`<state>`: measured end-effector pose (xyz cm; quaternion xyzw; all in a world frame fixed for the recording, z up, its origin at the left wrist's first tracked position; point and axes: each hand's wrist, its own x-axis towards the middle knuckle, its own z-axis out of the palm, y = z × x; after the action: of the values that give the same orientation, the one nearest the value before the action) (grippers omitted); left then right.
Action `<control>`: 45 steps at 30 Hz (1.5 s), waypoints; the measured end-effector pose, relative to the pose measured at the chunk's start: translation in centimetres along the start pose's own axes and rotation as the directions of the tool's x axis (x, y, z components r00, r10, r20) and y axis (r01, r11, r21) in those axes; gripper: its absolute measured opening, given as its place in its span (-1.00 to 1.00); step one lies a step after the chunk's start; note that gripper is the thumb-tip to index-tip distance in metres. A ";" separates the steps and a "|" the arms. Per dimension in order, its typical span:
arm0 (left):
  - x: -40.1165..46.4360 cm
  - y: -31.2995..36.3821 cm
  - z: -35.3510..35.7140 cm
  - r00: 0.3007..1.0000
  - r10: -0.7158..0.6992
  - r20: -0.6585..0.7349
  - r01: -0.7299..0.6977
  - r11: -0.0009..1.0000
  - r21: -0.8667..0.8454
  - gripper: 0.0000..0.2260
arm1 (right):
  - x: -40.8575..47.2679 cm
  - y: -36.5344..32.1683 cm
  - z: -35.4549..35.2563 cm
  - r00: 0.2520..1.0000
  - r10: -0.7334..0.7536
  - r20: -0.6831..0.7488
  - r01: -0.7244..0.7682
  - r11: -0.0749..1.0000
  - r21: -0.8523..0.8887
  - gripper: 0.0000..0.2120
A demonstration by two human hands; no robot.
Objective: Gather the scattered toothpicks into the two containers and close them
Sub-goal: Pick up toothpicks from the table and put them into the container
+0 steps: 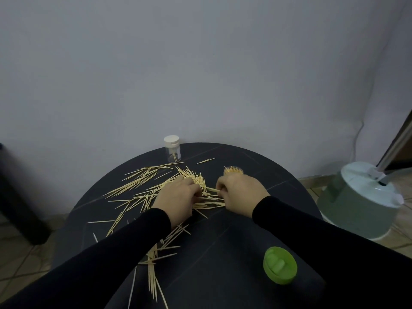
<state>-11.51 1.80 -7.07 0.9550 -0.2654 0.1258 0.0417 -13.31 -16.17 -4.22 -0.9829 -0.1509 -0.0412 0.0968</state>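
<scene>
Many toothpicks [142,192] lay scattered over dark round table [256,219]. Left hand [176,197] curled round a bunch mid-table; right hand [240,195] pinched a few picks just beside it. Open jar [233,171], full, behind right hand; capped jar [172,148] at far edge; green lid [280,265] near front

A round black table [245,230] bears scattered toothpicks [138,188], two containers [172,148] [233,170], a green lid [280,265]
</scene>
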 end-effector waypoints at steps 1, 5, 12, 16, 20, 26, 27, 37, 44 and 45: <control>0.2 0.0 -0.1 0.999 -0.030 -0.017 0.029 0.999 -0.035 -0.85 | -0.1 0.0 -0.4 0.999 0.010 -0.049 -0.008 0.999 0.050 -0.85; 1.6 0.5 -0.8 0.981 -0.173 -0.086 0.138 0.939 -0.315 -0.96 | -0.1 0.6 -1.2 0.972 0.102 -0.211 -0.032 0.950 0.312 -0.90; 5.0 2.6 -1.1 0.927 -0.368 -0.076 0.183 0.619 -0.764 -0.95 | 1.4 3.1 -0.7 0.859 0.376 -0.348 0.006 0.672 0.741 -0.93; 6.1 4.1 -0.8 0.900 -0.432 -0.062 0.147 0.434 -0.889 -0.96 | 1.8 4.3 0.1 0.862 0.407 -0.301 -0.027 0.631 0.776 -0.94; 6.7 4.7 -0.4 0.879 -0.472 -0.062 0.112 0.333 -0.936 -0.93 | 1.6 5.1 0.8 0.906 0.354 -0.234 -0.082 0.687 0.722 -0.93; 6.9 4.5 0.1 0.904 -0.425 -0.049 0.096 0.313 -0.945 -0.94 | 2.0 6.2 1.6 0.905 0.346 -0.246 -0.073 0.698 0.712 -0.93; 6.8 4.4 0.4 0.915 -0.400 -0.045 0.108 0.353 -0.929 -0.94 | 2.0 6.4 1.7 0.906 0.338 -0.254 -0.070 0.713 0.698 -0.91; 6.7 3.4 1.3 0.934 -0.331 -0.133 0.114 0.631 -0.767 -0.86 | 1.5 7.1 1.8 0.954 0.239 -0.182 -0.087 0.799 0.595 -0.54; 6.1 3.6 2.1 0.938 -0.317 -0.142 0.130 0.698 -0.704 -0.76 | 1.4 7.0 1.8 0.958 0.266 -0.108 -0.163 0.815 0.556 -0.38; 6.0 3.8 2.0 0.944 -0.282 -0.172 0.092 0.725 -0.683 -0.76 | 1.4 6.9 1.8 0.958 0.267 -0.103 -0.167 0.812 0.559 -0.40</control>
<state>-8.07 -4.71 -7.42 0.8731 -0.1860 0.1437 0.4271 -9.79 -21.88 -7.01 -0.9178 -0.0337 -0.0721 0.3890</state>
